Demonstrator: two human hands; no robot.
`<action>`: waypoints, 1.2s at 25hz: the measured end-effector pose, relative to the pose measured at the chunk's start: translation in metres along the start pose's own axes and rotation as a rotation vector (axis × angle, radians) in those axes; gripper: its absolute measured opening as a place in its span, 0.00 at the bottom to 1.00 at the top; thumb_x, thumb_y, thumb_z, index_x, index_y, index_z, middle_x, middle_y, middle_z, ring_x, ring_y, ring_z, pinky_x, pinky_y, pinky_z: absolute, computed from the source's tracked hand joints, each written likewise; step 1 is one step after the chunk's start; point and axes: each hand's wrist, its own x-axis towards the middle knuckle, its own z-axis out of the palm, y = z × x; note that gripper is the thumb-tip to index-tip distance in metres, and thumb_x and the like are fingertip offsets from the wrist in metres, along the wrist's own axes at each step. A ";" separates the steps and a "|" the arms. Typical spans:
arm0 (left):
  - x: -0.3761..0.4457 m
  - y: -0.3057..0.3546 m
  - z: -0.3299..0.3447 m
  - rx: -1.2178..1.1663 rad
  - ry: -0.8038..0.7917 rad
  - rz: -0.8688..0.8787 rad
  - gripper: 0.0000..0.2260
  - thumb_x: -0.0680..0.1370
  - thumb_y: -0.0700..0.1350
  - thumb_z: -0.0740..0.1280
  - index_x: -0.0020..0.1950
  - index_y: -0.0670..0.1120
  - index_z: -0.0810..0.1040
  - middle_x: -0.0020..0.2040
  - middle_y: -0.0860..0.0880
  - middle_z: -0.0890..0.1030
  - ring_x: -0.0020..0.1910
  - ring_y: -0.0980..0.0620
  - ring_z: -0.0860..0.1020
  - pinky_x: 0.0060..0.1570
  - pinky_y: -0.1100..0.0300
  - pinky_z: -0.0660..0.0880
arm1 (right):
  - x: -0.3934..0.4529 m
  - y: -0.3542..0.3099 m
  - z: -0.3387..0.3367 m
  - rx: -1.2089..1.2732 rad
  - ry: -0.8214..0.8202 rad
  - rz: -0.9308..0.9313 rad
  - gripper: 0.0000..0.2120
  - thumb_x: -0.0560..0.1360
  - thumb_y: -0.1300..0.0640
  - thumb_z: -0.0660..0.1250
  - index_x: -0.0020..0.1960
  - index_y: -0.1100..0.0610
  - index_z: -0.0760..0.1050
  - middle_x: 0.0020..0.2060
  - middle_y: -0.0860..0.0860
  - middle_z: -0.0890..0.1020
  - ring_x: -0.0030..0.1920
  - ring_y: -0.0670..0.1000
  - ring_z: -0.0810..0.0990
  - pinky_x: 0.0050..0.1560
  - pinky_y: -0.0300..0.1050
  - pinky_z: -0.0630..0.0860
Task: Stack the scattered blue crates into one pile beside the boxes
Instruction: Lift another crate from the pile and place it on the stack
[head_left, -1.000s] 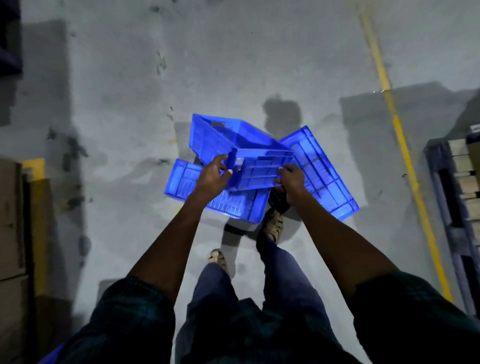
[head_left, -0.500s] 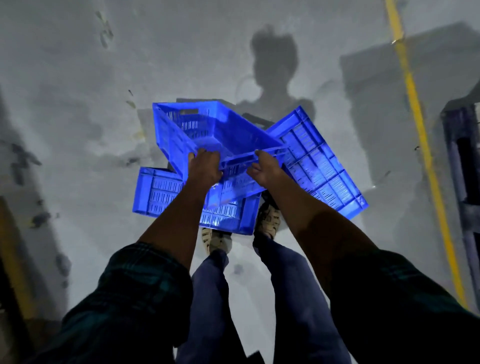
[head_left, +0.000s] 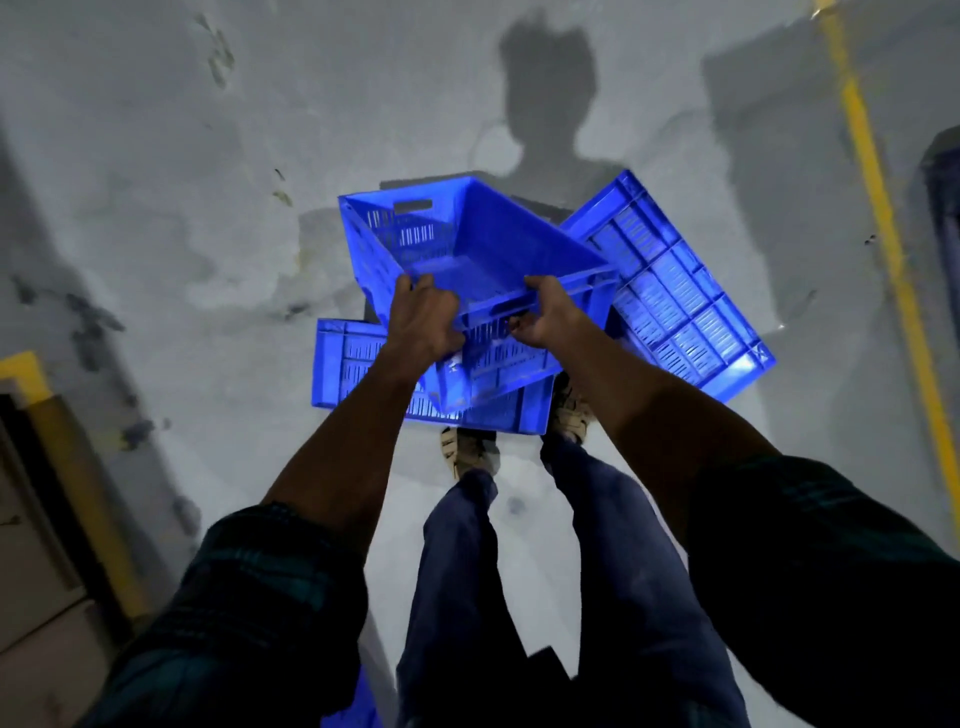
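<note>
Lifted higher and levelled since a second ago: held crate (head_left: 498, 249), then tipped with its side toward the camera, now opening upward, interior visible. Left hand (head_left: 423, 325) clamped over near rim at left corner; right hand (head_left: 550, 317) clamped at near wall, fingers hooked by the handle slot. Held above two other crates on the floor (head_left: 156, 182).

Directly underneath and nearer: second crate (head_left: 363, 379), slotted side wall showing, long axis left to right, partly hidden by the held one and the forearms. To the right: third crate (head_left: 685, 312), ribbed slotted face up toward the camera, long axis running diagonally from far-left to near-right, touching or just under the held crate's right edge; cannot tell which. Sandalled feet (head_left: 470, 449) just behind the second crate.

Bare grey concrete, stained and scuffed, dim light. Yellow painted line (head_left: 878, 208) along the right. Person's shadow (head_left: 545, 98) cast ahead. Cardboard boxes (head_left: 36, 597) at lower left edge, with a yellow edge marking (head_left: 23, 366) beside them. Dark frame at far right, too cut off to identify.

Held crate's long axis pointing away from the body, far end angled slightly left.
</note>
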 end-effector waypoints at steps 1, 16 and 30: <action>-0.016 0.001 -0.004 -0.024 0.013 0.014 0.12 0.70 0.51 0.69 0.49 0.45 0.78 0.48 0.43 0.82 0.60 0.42 0.72 0.57 0.48 0.61 | -0.009 0.008 -0.003 -0.010 0.002 -0.020 0.12 0.80 0.55 0.63 0.40 0.58 0.68 0.36 0.56 0.71 0.29 0.53 0.66 0.27 0.43 0.63; -0.225 -0.012 -0.039 -1.156 0.266 -0.021 0.10 0.72 0.54 0.76 0.43 0.47 0.83 0.37 0.47 0.84 0.39 0.52 0.82 0.42 0.57 0.77 | -0.194 0.099 -0.056 0.081 0.198 -0.483 0.56 0.65 0.51 0.71 0.77 0.58 0.35 0.52 0.55 0.79 0.44 0.55 0.80 0.51 0.55 0.80; -0.257 -0.103 0.079 -1.148 0.445 -0.818 0.30 0.71 0.49 0.75 0.69 0.39 0.72 0.63 0.34 0.77 0.64 0.34 0.74 0.62 0.43 0.72 | -0.298 0.129 -0.091 -0.380 0.020 -0.843 0.15 0.67 0.59 0.67 0.49 0.55 0.63 0.33 0.55 0.69 0.25 0.49 0.66 0.27 0.43 0.66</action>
